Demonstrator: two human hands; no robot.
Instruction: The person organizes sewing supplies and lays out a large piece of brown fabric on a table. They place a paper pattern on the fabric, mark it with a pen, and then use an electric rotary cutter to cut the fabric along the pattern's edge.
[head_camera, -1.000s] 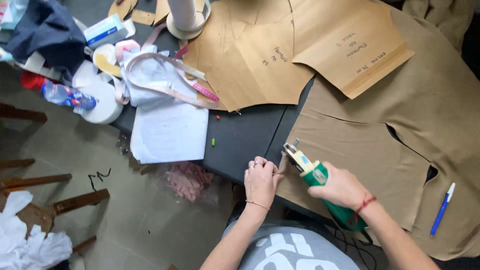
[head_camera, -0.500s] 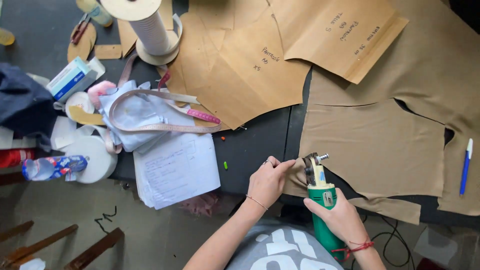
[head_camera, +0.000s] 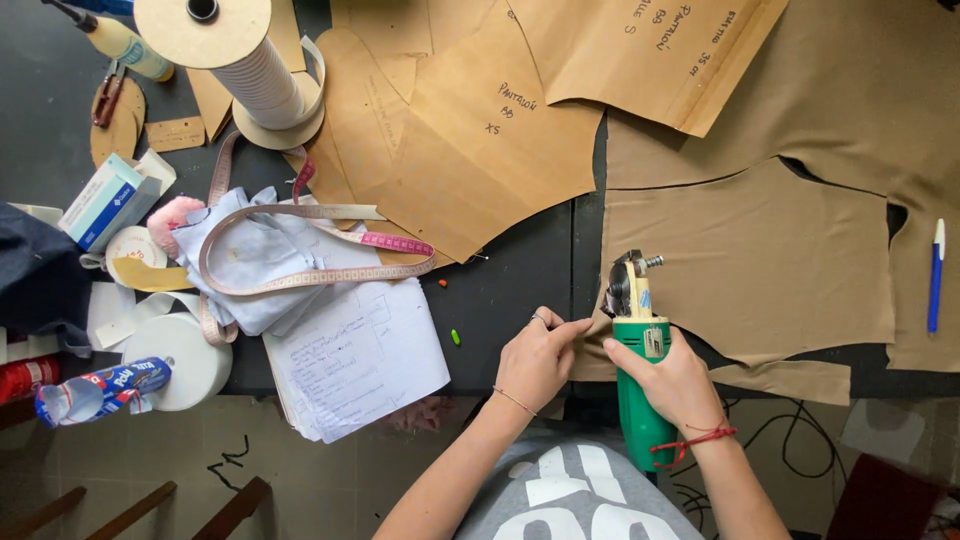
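We work at a dark tabletop (head_camera: 500, 290) that carries most of what we see, and the largest thing on it is the tan fabric (head_camera: 760, 250), spread across the right half with curved cut edges already showing along its upper and right sides; a narrow strip (head_camera: 790, 380) lies just below the main panel, apart from it, so we judge that much of this piece is already cut out and only its lower left edge is left to do. Brown paper patterns (head_camera: 470, 140) overlap the fabric's upper edge and fan out to the left. Farther left lie a sheet of handwritten notes (head_camera: 365, 360), a big cardboard spool (head_camera: 235, 60), a pink measuring tape (head_camera: 310, 270) looped over pale cloth, and a blue pen (head_camera: 935, 275) near the right edge. Our right hand (head_camera: 675, 380) wraps closed around the green handle of the electric rotary cutter (head_camera: 635, 350), whose blade head stands at the fabric's lower left corner. Our left hand (head_camera: 540, 360) rests just beside it, its fingers (head_camera: 575, 328) pinched on the fabric's edge there, holding it flat. Whether the blade is cutting now we cannot tell.
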